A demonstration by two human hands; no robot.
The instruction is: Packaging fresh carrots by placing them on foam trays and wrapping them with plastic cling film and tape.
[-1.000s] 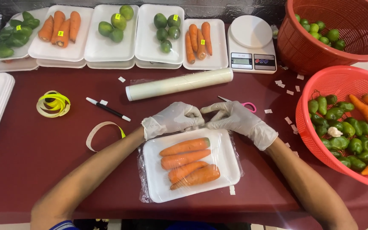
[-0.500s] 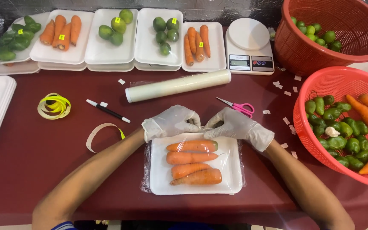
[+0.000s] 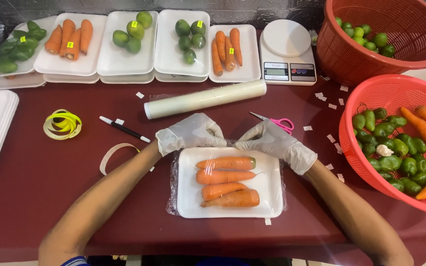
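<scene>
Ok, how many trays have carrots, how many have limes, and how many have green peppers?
Carrot trays: 3 (the left hand and right hand pinch cling film on one)
Lime trays: 2
Green pepper trays: 1
Total: 6 filled trays

Your way left of the tray [image 3: 188, 197] lies open, film roll [image 3: 205, 99] and scissors [image 3: 278, 122] bar beyond, red basket [image 3: 351, 143] crowds right.
</scene>
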